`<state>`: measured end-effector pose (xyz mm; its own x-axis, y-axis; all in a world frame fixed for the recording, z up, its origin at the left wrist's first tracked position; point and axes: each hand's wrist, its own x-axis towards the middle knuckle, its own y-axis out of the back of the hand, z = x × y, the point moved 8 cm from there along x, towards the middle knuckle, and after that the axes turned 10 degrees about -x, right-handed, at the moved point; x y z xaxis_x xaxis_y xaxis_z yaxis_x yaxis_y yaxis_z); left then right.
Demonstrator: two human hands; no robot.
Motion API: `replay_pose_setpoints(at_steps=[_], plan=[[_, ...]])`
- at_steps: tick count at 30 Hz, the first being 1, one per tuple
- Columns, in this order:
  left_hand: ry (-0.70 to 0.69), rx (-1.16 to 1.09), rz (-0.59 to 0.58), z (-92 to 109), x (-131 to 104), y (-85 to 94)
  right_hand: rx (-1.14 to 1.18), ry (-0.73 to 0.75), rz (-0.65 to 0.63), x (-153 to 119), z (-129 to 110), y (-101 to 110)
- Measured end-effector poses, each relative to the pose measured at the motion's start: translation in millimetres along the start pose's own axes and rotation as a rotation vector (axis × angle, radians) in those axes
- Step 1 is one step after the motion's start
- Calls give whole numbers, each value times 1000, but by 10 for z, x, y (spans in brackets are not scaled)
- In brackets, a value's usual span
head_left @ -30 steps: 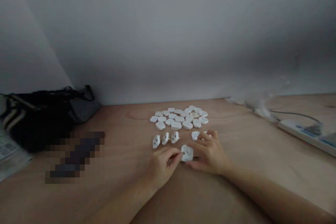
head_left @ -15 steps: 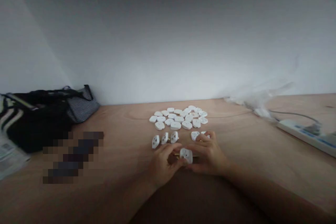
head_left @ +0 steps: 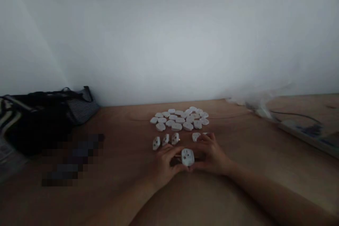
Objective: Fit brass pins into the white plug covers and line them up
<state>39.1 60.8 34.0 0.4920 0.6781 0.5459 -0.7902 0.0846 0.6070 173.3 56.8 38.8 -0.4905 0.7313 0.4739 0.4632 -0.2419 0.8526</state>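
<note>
Close to the table's near side, a white plug adapter is held between both hands, its face with small holes turned toward me. Fingers and thumb of my left hand are closed on its left side. On the opposite side, my right hand grips it between thumb and fingers. Brass-coloured prongs seem to show beside it, partly hidden by the fingers. Just beyond the left hand stand three similar adapters on edge. Another white adapter piece lies past the right fingers, with one more partly covered by them.
Several white adapter pieces lie in a cluster farther back on the wooden table. A black bag and a blurred-out dark object are at left. At right are a power strip and clear plastic.
The left thumb has slid down off the adapter's face, so more of that face shows. Both hands stay in nearly the same place. The whole picture is darker.
</note>
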Motion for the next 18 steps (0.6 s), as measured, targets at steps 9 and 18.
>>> replay_pose_setpoints(at_steps=[9, 18], plan=[[69, 182, 14, -157, -14, 91, -29, -72, -19, -42, 132, -10], [84, 226, -21, -121, -12, 51, 8, -85, -13, -44, 126, -27]])
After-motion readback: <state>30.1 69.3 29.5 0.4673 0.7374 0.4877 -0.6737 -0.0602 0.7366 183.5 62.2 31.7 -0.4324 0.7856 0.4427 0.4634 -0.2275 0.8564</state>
